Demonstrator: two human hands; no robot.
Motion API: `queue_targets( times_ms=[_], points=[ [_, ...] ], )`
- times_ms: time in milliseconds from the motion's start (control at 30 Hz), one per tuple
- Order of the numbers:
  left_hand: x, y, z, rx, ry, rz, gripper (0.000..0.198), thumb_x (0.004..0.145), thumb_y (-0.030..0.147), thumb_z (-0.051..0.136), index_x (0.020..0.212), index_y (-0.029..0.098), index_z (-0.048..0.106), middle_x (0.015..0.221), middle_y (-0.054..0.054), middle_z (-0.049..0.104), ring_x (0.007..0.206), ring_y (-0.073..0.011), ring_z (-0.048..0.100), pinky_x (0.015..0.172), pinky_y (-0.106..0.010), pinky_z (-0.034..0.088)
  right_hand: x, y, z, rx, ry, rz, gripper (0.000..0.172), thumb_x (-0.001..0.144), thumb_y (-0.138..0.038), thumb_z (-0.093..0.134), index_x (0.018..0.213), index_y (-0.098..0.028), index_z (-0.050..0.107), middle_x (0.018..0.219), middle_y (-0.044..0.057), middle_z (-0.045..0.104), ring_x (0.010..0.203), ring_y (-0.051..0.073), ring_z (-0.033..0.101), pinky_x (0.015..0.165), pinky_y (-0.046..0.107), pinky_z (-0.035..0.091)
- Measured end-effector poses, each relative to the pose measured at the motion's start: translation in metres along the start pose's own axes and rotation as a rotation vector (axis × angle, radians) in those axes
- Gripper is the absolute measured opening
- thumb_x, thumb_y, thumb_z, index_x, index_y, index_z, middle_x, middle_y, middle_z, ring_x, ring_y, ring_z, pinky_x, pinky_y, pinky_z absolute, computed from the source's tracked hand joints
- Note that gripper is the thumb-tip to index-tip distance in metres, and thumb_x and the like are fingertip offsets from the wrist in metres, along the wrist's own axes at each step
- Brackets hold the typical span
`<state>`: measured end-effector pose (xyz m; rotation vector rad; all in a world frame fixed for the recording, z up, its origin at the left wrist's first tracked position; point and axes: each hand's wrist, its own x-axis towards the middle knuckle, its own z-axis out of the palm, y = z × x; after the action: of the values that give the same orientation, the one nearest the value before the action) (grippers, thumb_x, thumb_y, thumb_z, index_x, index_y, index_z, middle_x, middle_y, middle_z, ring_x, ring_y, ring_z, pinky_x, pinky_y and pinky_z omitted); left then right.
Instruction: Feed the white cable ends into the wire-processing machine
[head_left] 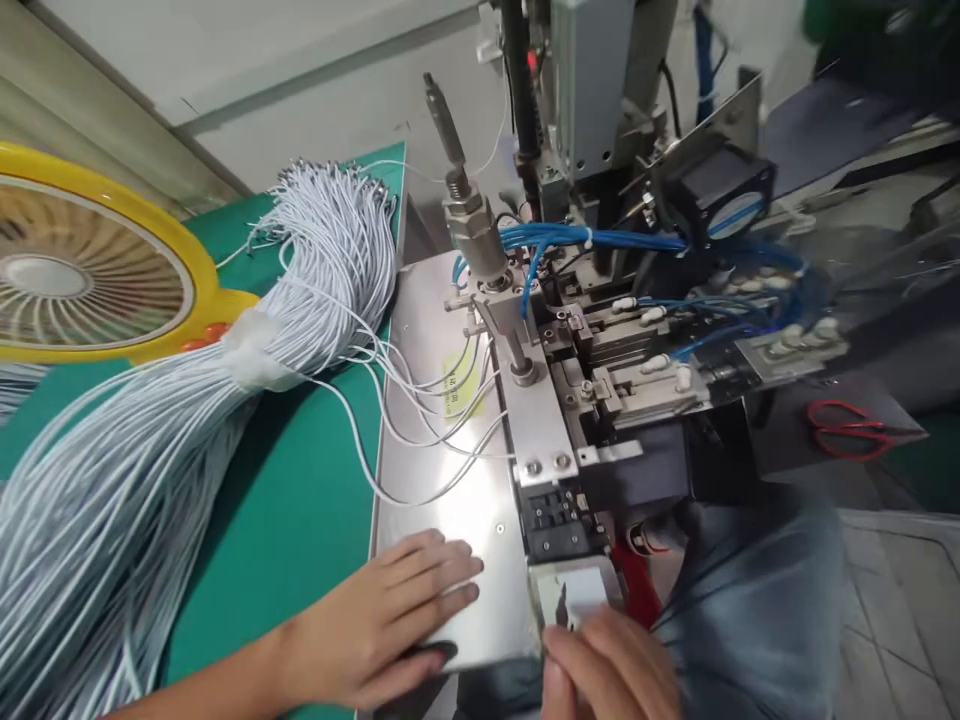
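Note:
My left hand [394, 618] rests palm down on the bare metal plate [491, 600], fingers stretched out and holding nothing. My right hand [611, 665] is at the bottom edge of the view, its thumb and fingers closed together over a small shallow tray [551, 570]. Whatever it may hold is hidden and smeared by motion. Ahead of both hands stands a machine with a steel press block [544, 430]. Several white wires [405, 440] loop across the plate to this block from a large tied bundle of white wires [330, 260] on the left.
A yellow fan [199, 270] stands at the left on a green mat [300, 500]. Blue air hoses [600, 238] run over the machine's slides. Red-handled scissors [847, 430] lie at the right. A yellow-green label [463, 385] is stuck on the plate under the wires.

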<state>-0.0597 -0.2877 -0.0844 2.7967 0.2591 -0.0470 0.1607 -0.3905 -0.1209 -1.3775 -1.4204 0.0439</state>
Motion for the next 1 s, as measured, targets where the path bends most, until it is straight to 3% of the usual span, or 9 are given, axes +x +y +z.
queue_targets(
  times_ms=[67,233,367,467,733,867,1000],
  points=[
    [0.0,0.002,0.002,0.006,0.006,-0.017,0.049,0.087,0.027,0.048,0.134,0.013,0.042,0.131,-0.013,0.053,0.128,-0.0242,0.042,0.11,-0.042,0.033,0.002,-0.001,0.002,0.024,0.035,-0.022,0.013,0.082,-0.013,0.047,0.079,-0.018,0.059,0.047,-0.001,0.05,0.043,0.012,0.048,0.045,0.027,0.038],
    [0.004,0.009,0.004,0.004,0.051,-0.025,0.049,0.088,0.029,0.049,0.134,0.014,0.039,0.132,-0.015,0.051,0.126,-0.0251,0.043,0.106,-0.043,0.036,0.0,0.003,0.0,0.088,-0.04,-0.074,0.009,0.08,-0.011,0.05,0.078,-0.016,0.058,0.056,0.002,0.054,0.051,0.013,0.047,0.05,0.027,0.035],
    [0.008,0.014,0.004,0.016,0.082,-0.036,0.043,0.089,0.027,0.049,0.13,0.016,0.042,0.131,-0.015,0.05,0.123,-0.0246,0.045,0.104,-0.044,0.038,0.002,0.002,0.003,-0.009,0.043,-0.032,0.016,0.082,-0.012,0.048,0.069,-0.018,0.055,0.054,0.0,0.05,0.053,0.013,0.046,0.053,0.027,0.032],
    [0.01,0.017,0.003,0.053,0.074,-0.031,0.041,0.09,0.025,0.047,0.129,0.017,0.041,0.13,-0.015,0.049,0.123,-0.0248,0.043,0.103,-0.045,0.037,-0.001,-0.001,0.0,0.064,0.079,-0.004,0.021,0.085,-0.014,0.044,0.067,-0.018,0.054,0.056,0.0,0.051,0.055,0.012,0.047,0.056,0.026,0.034],
    [0.012,0.016,0.001,0.133,-0.002,-0.085,0.041,0.092,0.027,0.04,0.132,0.018,0.038,0.133,-0.016,0.044,0.125,-0.0262,0.041,0.103,-0.044,0.038,-0.029,0.004,-0.023,0.343,0.002,0.136,0.021,0.083,-0.016,0.044,0.065,-0.018,0.054,0.059,-0.001,0.054,0.057,0.011,0.048,0.058,0.023,0.035],
    [0.01,0.012,0.001,0.179,-0.003,-0.071,0.045,0.091,0.027,0.04,0.136,0.02,0.036,0.132,-0.015,0.046,0.123,-0.0263,0.044,0.101,-0.041,0.041,-0.025,0.011,-0.037,0.465,-0.039,0.298,0.021,0.083,-0.017,0.045,0.064,-0.018,0.054,0.059,-0.002,0.054,0.054,0.009,0.046,0.053,0.021,0.033],
    [0.007,0.007,0.002,0.204,0.006,-0.114,0.047,0.091,0.025,0.04,0.137,0.022,0.037,0.133,-0.012,0.048,0.123,-0.0256,0.045,0.103,-0.038,0.04,-0.016,0.033,-0.05,0.581,0.037,0.443,0.022,0.083,-0.021,0.045,0.066,-0.017,0.057,0.059,-0.001,0.056,0.055,0.01,0.049,0.053,0.021,0.036]
  ],
)
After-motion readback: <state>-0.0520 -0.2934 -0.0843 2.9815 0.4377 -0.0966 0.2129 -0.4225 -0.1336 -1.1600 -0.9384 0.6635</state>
